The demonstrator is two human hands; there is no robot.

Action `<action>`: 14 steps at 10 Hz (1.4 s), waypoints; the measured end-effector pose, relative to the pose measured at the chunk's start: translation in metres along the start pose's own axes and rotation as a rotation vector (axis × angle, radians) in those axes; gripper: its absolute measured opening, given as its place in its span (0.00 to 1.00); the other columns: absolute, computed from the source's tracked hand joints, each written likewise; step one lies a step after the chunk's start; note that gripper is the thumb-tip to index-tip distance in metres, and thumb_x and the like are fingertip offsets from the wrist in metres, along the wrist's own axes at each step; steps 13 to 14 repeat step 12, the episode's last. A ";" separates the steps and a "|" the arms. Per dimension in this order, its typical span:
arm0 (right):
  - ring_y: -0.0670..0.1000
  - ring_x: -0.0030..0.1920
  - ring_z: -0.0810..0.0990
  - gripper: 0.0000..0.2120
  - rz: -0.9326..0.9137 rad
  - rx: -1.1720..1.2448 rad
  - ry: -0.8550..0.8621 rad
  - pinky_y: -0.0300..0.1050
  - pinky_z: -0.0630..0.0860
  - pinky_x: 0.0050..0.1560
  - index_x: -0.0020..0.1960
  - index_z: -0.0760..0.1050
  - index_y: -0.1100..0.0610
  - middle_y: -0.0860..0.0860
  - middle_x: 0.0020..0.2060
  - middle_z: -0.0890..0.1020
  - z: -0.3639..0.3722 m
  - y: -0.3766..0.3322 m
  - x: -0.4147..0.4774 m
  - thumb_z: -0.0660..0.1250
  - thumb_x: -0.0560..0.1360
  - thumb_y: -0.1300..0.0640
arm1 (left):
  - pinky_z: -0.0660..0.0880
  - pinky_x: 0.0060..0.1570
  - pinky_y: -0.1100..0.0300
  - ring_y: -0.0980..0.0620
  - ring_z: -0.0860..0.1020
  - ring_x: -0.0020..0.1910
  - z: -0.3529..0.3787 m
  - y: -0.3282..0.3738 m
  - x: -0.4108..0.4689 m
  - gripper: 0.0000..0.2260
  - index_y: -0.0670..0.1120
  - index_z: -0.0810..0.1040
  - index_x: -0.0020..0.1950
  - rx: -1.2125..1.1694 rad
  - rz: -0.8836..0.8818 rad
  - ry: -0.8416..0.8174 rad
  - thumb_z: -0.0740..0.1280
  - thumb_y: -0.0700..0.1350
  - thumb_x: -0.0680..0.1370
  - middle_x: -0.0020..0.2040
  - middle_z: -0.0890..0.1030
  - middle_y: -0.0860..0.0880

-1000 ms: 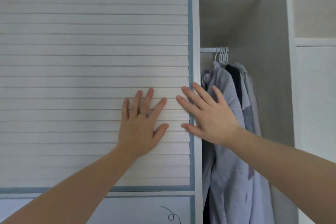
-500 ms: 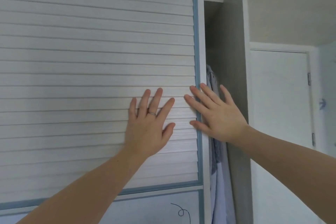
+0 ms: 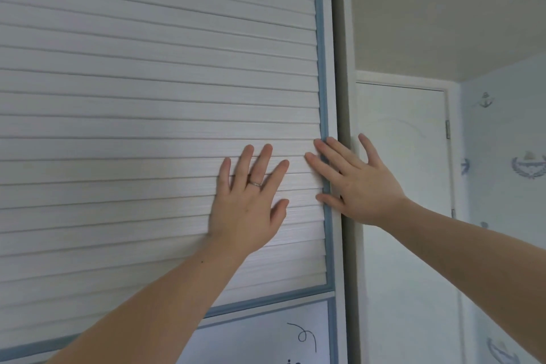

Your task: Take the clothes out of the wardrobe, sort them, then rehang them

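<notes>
White slatted wardrobe door (image 3: 147, 91) lies under my left hand (image 3: 246, 204) and, at its right edge, my right hand (image 3: 362, 186), fingers (image 3: 263, 158) spread flat; no clothes show, so sorting and rehanging I cannot judge.

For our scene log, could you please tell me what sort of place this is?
Probably a bedroom at home, perhaps a child's: a slatted wardrobe door, a white room door beside it, and wallpaper printed with anchors and crests.
</notes>
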State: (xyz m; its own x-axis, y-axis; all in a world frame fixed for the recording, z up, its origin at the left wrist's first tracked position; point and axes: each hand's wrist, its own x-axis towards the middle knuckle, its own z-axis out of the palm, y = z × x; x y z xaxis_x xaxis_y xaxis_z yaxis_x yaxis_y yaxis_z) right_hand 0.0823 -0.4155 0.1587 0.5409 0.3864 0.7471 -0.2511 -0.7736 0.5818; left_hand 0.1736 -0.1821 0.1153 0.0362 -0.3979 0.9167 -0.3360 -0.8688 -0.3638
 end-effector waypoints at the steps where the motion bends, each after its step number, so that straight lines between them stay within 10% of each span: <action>1: 0.53 0.79 0.52 0.36 0.010 0.000 0.005 0.67 0.50 0.74 0.80 0.53 0.51 0.53 0.79 0.55 0.004 0.011 -0.007 0.57 0.78 0.36 | 0.51 0.75 0.36 0.40 0.52 0.80 0.003 0.011 0.004 0.29 0.53 0.58 0.81 0.000 0.011 -0.010 0.56 0.61 0.81 0.82 0.52 0.46; 14: 0.46 0.78 0.46 0.30 0.162 0.672 0.034 0.63 0.41 0.74 0.78 0.52 0.44 0.43 0.78 0.56 0.005 -0.020 -0.046 0.56 0.79 0.44 | 0.46 0.78 0.48 0.48 0.47 0.81 -0.075 0.019 -0.016 0.27 0.56 0.59 0.79 -0.214 -0.048 -0.398 0.55 0.61 0.81 0.82 0.50 0.52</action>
